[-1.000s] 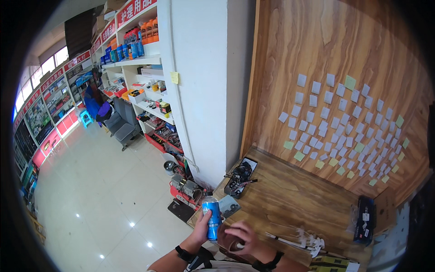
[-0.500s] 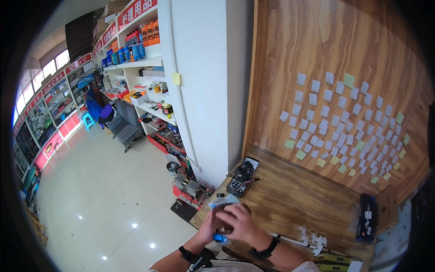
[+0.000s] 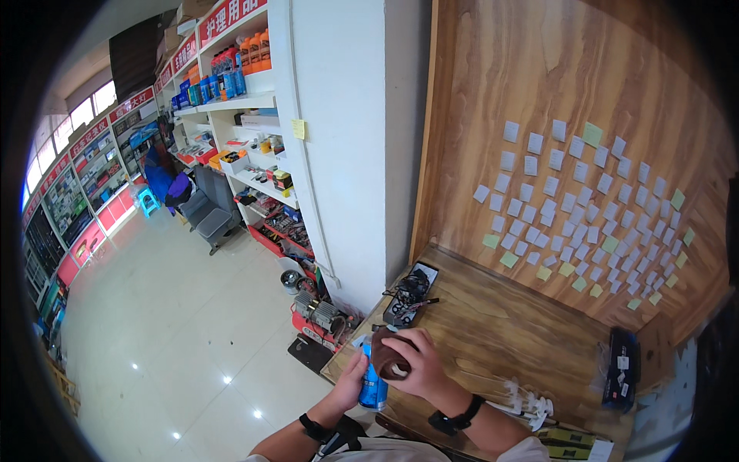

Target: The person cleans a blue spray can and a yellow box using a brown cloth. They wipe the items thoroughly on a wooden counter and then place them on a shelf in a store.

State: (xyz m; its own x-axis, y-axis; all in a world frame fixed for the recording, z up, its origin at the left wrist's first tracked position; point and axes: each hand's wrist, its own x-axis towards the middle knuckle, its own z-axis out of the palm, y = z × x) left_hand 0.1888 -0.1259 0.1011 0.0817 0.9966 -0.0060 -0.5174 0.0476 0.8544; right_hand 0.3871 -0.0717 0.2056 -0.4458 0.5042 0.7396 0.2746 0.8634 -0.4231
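Observation:
A blue can point(image 3: 373, 391) stands upright in my left hand point(image 3: 349, 383), whose fingers are closed around its left side. My right hand point(image 3: 428, 368) grips a brown cloth point(image 3: 387, 350), bunched into a loose roll with a hollow end. The cloth lies against the upper right of the can and hides part of it. Both hands are above the near left edge of the wooden table point(image 3: 469, 339). Whether the cloth touches the can's top cannot be made out.
A black tray of tangled cables point(image 3: 412, 292) sits beyond my hands. White plastic parts point(image 3: 531, 404), yellow-black boxes point(image 3: 573, 443) and a black package point(image 3: 620, 369) lie to the right. A wall pillar point(image 3: 342, 154) rises at the left, with an air compressor point(image 3: 319, 312) by its foot.
My right hand and the cloth have shifted slightly right, off the front of the can. More of the blue can now shows, and my left hand has moved a little left.

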